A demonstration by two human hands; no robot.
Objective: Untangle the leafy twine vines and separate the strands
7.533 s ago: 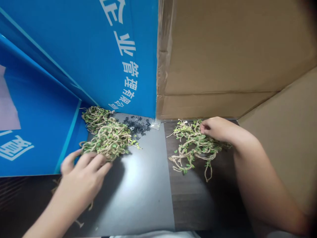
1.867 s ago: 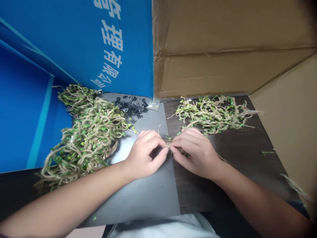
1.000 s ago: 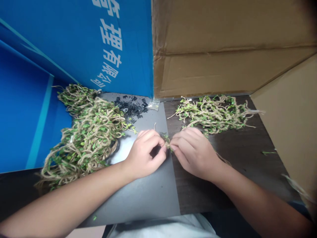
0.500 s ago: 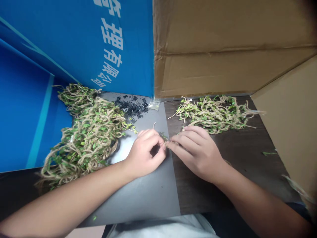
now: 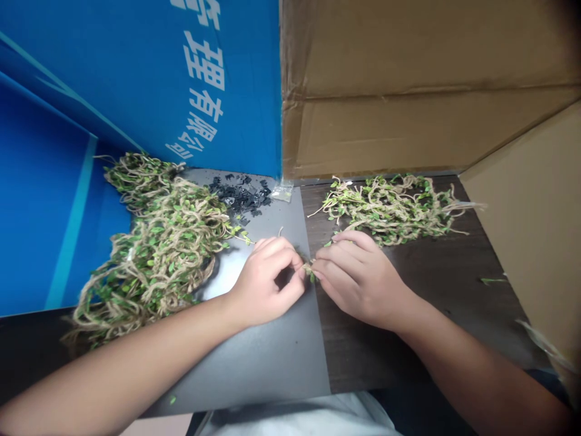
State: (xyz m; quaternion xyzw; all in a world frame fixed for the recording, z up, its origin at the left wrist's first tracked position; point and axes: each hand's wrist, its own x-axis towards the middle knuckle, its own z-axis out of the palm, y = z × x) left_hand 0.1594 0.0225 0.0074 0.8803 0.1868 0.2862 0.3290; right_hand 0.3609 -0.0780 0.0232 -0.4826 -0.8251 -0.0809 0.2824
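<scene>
Near the middle of the table, my left hand (image 5: 271, 280) pinches a short piece of leafy twine (image 5: 310, 270) between thumb and forefinger. My right hand (image 5: 358, 275) grips the same twine from the other side, its fingertips close to those of my left hand. A loose twine end pokes up behind my left hand. To the left lies a large heap of leafy twine (image 5: 167, 242). Beyond my right hand is a smaller pile of leafy twine (image 5: 394, 206). Part of the held twine is hidden by my fingers.
Small black plastic pieces (image 5: 242, 195) are scattered at the back beside a clear packet (image 5: 282, 192). A blue printed panel (image 5: 236, 91) stands at the back left, a cardboard wall (image 5: 385, 133) at the back right. A green sprig (image 5: 494, 280) lies at the right.
The fingers of my right hand have curled in more, and a bit more leafy twine shows between the two hands. My left hand has barely moved.
</scene>
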